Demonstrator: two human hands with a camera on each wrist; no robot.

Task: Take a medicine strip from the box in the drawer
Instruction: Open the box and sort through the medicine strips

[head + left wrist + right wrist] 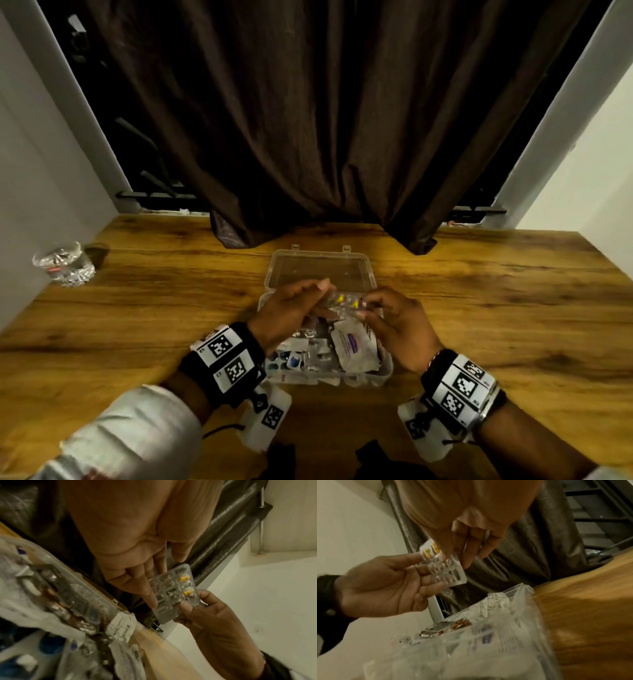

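A clear plastic box (384, 374) stands open on the wooden table (496, 308), its lid (322, 270) flipped back. It is full of blister strips and a white sachet (352, 346). Above it both hands hold one medicine strip (346, 303), a clear blister with two yellow capsules and mostly empty pockets. My left hand (305, 301) pinches its left end between thumb and fingers. My right hand (378, 310) pinches the other end. The left wrist view shows the strip (175, 592) against my left fingers (145, 585). The right wrist view shows the strip (443, 566) under my right fingers (467, 555).
A glass of water (65, 262) stands at the table's far left. A dark brown curtain (325, 137) hangs down onto the table's back edge just behind the box. White walls close in on both sides. Bare wood lies left and right of the box.
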